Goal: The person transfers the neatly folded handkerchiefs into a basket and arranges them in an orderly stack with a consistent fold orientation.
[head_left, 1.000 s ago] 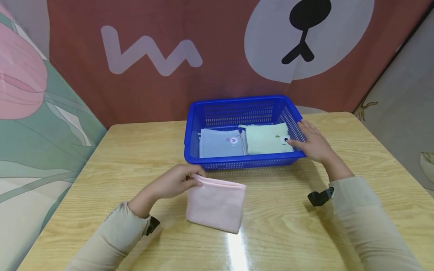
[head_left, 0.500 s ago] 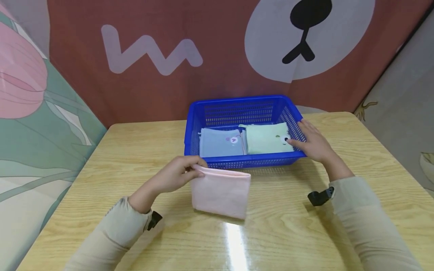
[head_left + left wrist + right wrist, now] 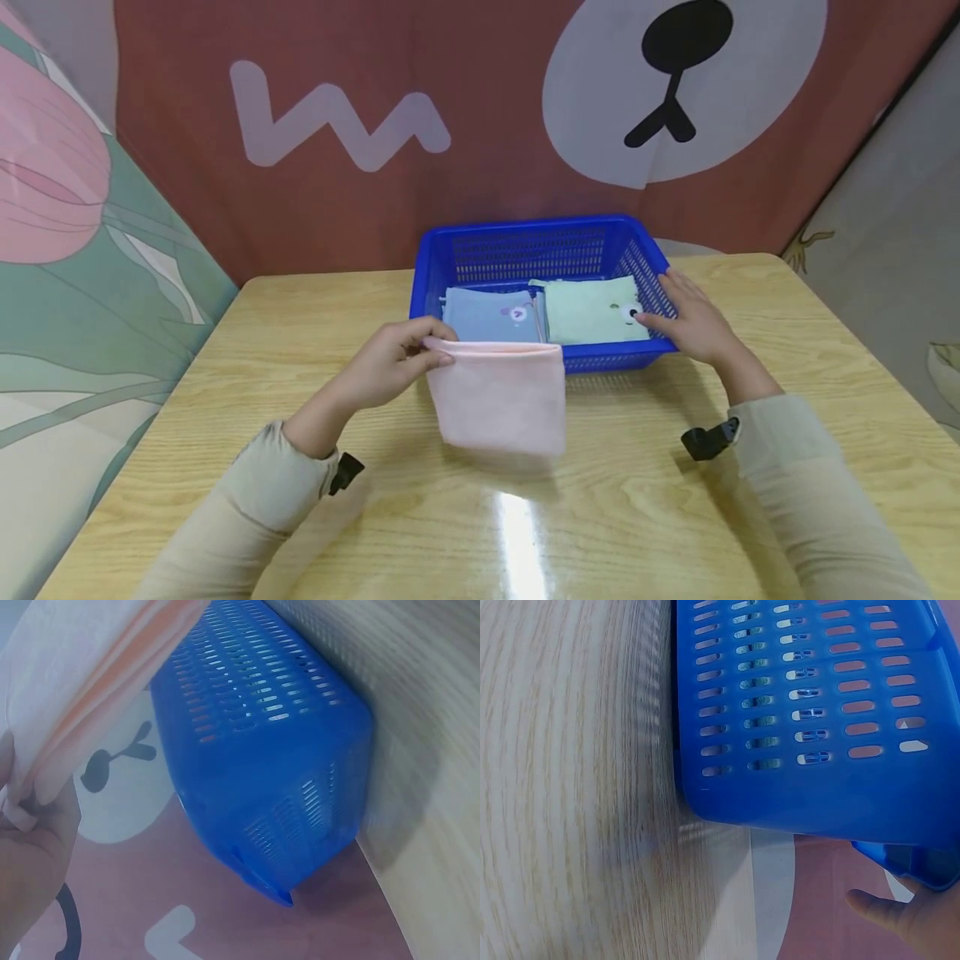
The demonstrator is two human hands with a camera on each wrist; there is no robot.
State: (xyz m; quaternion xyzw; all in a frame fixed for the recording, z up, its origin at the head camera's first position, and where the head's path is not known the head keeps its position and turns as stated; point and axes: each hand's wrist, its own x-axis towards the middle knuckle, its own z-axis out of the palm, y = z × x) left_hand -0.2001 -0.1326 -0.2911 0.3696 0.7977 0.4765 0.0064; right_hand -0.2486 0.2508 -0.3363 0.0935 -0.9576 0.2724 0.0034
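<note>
My left hand (image 3: 393, 362) pinches the upper left corner of a folded pink towel (image 3: 501, 400), thumb in front. The towel hangs in front of the blue plastic basket (image 3: 615, 360) and overlaps its near rim in the head view; its folded layers show in the left wrist view. My right hand (image 3: 697, 321) holds the basket's right rim, thumb over the inside and fingers on the outer side. Inside the basket lie a folded blue towel (image 3: 483, 315) with a small animal face, on the left, and a folded light green towel (image 3: 588, 310) with a round eye, on the right.
The basket stands near the back of a wooden table (image 3: 337, 533), close to a brown wall hanging (image 3: 487, 183) with a bear face. A flowered hanging (image 3: 56, 333) borders the left side.
My left hand has lifted the pink towel up and slightly right, from over the table to the basket's near rim. My right hand stays on the basket.
</note>
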